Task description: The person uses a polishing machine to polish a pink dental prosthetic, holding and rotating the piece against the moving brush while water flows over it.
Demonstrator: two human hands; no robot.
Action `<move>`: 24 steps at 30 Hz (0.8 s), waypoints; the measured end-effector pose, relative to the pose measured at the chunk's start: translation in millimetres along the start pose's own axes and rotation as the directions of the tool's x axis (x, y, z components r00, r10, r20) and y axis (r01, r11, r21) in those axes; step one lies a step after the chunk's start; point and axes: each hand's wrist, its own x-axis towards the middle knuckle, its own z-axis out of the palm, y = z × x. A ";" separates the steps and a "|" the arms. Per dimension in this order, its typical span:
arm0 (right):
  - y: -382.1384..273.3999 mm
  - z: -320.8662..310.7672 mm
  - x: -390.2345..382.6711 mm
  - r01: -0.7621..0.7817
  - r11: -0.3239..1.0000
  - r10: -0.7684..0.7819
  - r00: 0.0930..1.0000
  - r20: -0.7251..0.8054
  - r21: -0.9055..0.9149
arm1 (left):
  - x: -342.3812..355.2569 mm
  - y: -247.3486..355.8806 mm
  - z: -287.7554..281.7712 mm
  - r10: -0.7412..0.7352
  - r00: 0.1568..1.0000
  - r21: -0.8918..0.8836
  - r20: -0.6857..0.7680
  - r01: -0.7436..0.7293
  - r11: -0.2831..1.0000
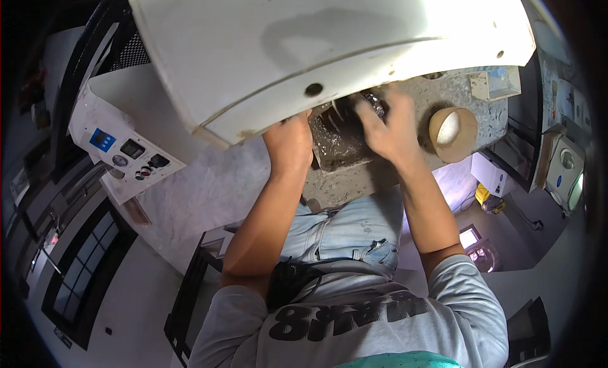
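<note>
In my judgement, the dark, shiny container [342, 160] could slide or tip on the dirty surface [335, 187], if the left hand [290, 145] lost its support while the right hand [391, 130] pushed. A wide swing of the right hand could knock the round bowl [461, 140], which stands to the right of the container. Knuckles could also strike the white cover [329, 57], overhanging its far side. The container lies between both hands: left hand at its left side, right hand, blurred, over its right part. Fingers are partly hidden; I cannot tell whether either hand is clamped.
</note>
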 end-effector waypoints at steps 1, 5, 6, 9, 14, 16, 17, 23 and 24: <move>-3.0 -1.0 -6.5 0.001 1.000 -0.001 1.000 -0.002 -0.003 | -2.0 -1.0 0.2 0.000 1.000 -0.003 0.002 0.000 1.000; 4.9 10.6 -35.2 0.261 0.907 -0.202 0.958 0.203 -0.330 | -5.4 -3.9 2.7 0.084 0.996 0.097 0.044 -0.088 0.991; 4.8 13.6 -37.2 0.293 0.859 -0.175 0.938 0.298 -0.419 | -5.8 -3.2 4.3 0.081 0.995 0.113 0.054 -0.086 0.990; -0.5 3.3 -41.7 0.368 0.844 -0.195 0.888 0.416 -0.391 | -3.5 -4.8 0.5 0.071 0.996 0.149 0.049 -0.077 0.986; 4.9 -10.1 -21.2 -0.032 0.999 0.031 0.997 0.073 0.004 | 1.0 -10.6 3.4 0.058 0.997 0.104 0.054 -0.063 0.993; 18.0 -0.8 -11.3 -0.130 0.987 0.124 0.990 0.072 0.090 | 0.5 -12.7 10.4 0.005 1.000 -0.076 0.026 -0.003 0.997; 24.8 3.4 -5.2 -0.226 0.958 0.215 0.973 0.080 0.176 | 3.2 -12.5 12.6 0.007 1.000 -0.077 0.028 -0.005 0.997; 13.6 8.9 14.6 -0.201 0.967 0.197 0.980 0.040 0.157 | 13.2 -8.1 25.0 -0.050 0.996 -0.227 -0.077 0.031 0.973; 11.3 9.4 15.7 -0.210 0.965 0.209 0.978 0.024 0.157 | 12.8 -6.0 27.8 -0.096 0.987 -0.256 -0.126 0.061 0.965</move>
